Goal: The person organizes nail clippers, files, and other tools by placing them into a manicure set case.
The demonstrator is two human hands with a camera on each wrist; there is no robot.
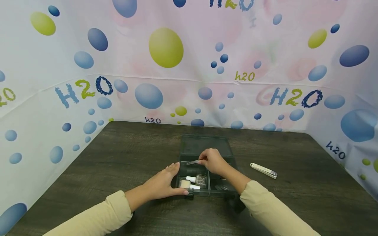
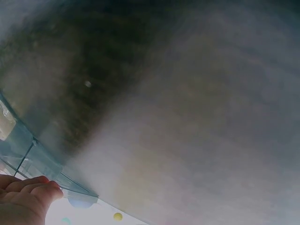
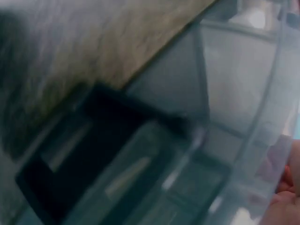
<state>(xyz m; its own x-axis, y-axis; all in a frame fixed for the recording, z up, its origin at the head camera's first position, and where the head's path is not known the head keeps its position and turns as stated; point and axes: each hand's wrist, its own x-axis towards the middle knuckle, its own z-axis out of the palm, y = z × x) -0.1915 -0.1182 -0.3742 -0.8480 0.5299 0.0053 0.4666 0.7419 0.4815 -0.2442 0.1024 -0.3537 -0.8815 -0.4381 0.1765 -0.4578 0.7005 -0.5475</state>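
A see-through dark plastic box (image 1: 209, 193) with compartments sits on the table, its lid (image 1: 205, 145) raised at the back. My right hand (image 1: 213, 161) pinches a slim silvery metal tool (image 1: 192, 162) over the back left compartment; its exact kind is too small to make out. The left hand (image 1: 162, 183) rests along the box's left side, fingers fairly straight, with the thumb stretched along the front edge. Two small nail polish bottles, one clear with dark glitter (image 1: 201, 180) and one cream (image 1: 185, 184), lie on their sides in the front left compartment, white caps showing.
To the right of the box, a cream-handled nail clipper (image 1: 263, 170) lies on the dark wooden table (image 1: 141, 144). Thin clear pieces (image 1: 222, 187) show in the front right compartment. A printed curtain (image 1: 189, 65) rises behind the table and along both sides.
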